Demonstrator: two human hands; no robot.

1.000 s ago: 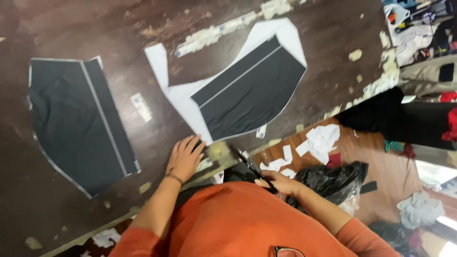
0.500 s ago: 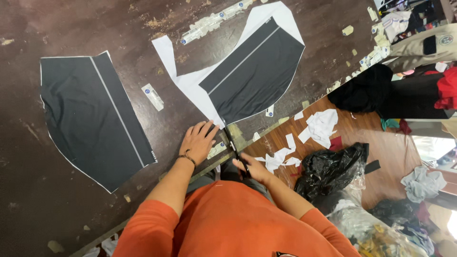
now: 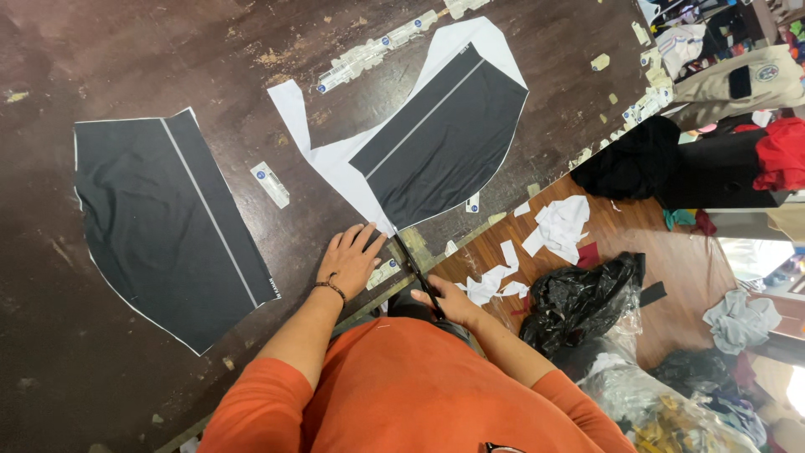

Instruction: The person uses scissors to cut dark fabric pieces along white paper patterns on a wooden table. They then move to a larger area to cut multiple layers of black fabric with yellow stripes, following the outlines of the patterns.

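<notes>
**Down at the table edge: scissors meeting the fabric corner**

Right at the lower middle of the frame, your left hand point(image 3: 350, 258) is lying flat and open on the dark worn table point(image 3: 126, 59), fingers spread, with a dark band round the wrist. The fingertips sit just beside the bottom corner of the black panel with the white backing point(image 3: 436, 147), and they look like they're touching the white edge there, though it's a tight spot and hard to be sure.

Your right hand point(image 3: 449, 304) is closed around the handles of a pair of dark scissors point(image 3: 412, 267), just off the table edge and over your orange top. The blades run up and to the left from that hand, with the tip right at the bottom corner of that same panel. Can't tell if the blades are apart or together, they read as one thin dark line.

That panel takes up the upper middle of the frame: black cloth with a thin pale stripe, on a bigger white shape that sticks out on its left and top. A second black panel point(image 3: 163, 222), also with a pale stripe and a thin white border, lies well apart at the left of the frame. Between the two there's a small white tag point(image 3: 270, 184) on the table.

Off the table at the right, white scraps point(image 3: 560, 225) are scattered on the wooden floor, with a black plastic bag point(image 3: 583, 298) just below them.
</notes>
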